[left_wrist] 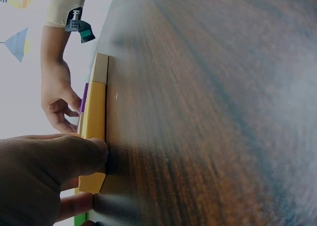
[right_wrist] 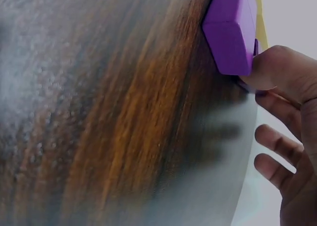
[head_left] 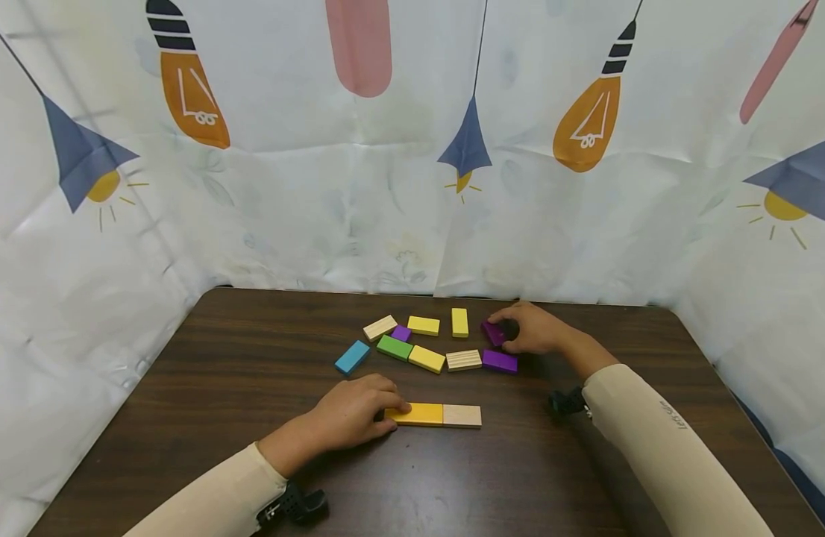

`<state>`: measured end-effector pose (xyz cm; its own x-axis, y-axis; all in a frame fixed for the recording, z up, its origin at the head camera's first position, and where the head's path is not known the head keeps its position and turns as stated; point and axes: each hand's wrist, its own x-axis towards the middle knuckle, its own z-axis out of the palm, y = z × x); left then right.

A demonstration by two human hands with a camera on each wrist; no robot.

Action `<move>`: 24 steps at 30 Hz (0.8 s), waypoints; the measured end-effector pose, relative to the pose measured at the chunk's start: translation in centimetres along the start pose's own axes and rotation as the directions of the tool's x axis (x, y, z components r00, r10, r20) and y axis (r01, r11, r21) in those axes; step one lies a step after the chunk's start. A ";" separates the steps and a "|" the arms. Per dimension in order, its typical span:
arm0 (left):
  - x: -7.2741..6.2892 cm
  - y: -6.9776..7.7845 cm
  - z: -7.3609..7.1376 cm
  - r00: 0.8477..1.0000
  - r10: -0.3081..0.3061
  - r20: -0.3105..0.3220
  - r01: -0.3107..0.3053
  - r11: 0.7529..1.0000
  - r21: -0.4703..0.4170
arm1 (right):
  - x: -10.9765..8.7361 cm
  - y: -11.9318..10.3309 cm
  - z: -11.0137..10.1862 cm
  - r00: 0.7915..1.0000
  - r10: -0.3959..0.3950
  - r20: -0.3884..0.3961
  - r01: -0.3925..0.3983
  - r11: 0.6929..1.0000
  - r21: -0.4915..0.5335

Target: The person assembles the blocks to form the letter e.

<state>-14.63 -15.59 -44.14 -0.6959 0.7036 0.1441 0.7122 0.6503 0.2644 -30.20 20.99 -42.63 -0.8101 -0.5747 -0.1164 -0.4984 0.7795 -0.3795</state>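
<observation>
In the head view my left hand (head_left: 360,406) pinches the left end of an orange-yellow wooden block (head_left: 422,414). A plain wooden block (head_left: 462,416) lies end to end with it on its right. The left wrist view shows my thumb along the near side of the orange-yellow block (left_wrist: 94,114). At the back right, my right hand (head_left: 536,328) grips a dark purple block (head_left: 493,333) between thumb and fingers. Just in front of that lies another purple block (head_left: 500,362), which looms large in the right wrist view, partly hiding the gripped one.
Several loose blocks lie behind the row: blue (head_left: 352,358), green (head_left: 394,347), yellow (head_left: 427,359), striped wood (head_left: 463,360), an upright-turned yellow one (head_left: 459,323) and others. The brown table (head_left: 412,485) ends at a printed white curtain (head_left: 359,224).
</observation>
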 end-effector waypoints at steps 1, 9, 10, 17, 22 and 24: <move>0.0 0.0 0.0 1.000 -0.001 0.001 0.001 1.000 -0.001 | -0.1 0.1 0.0 1.000 0.012 -0.004 -0.012 1.000 0.008; 0.2 0.0 -0.2 1.000 -0.005 0.017 0.005 1.000 -0.001 | -1.0 0.6 -0.3 0.996 0.009 -0.088 -0.004 0.998 0.056; 0.3 0.0 -0.2 1.000 -0.006 0.019 0.006 1.000 -0.002 | -1.2 0.7 -0.4 0.995 -0.003 -0.099 0.009 0.998 0.058; 0.4 0.0 -0.5 0.999 -0.016 0.033 0.016 1.000 -0.003 | -2.5 0.4 -0.9 0.985 -0.108 -0.138 0.117 0.992 0.054; 0.4 0.0 -0.5 0.999 -0.019 0.037 0.019 1.000 -0.005 | -3.5 0.0 -0.5 0.982 -0.131 -0.132 0.139 0.989 0.053; 0.3 0.0 -0.5 0.999 -0.021 0.038 0.021 1.000 -0.007 | -3.9 -0.2 -0.2 0.983 -0.134 -0.126 0.143 0.988 0.061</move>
<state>-14.89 -15.47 -43.59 -0.7064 0.7003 0.1025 0.6969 0.6629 0.2737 -27.00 23.12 -41.89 -0.7683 -0.6380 0.0519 -0.5892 0.6731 -0.4471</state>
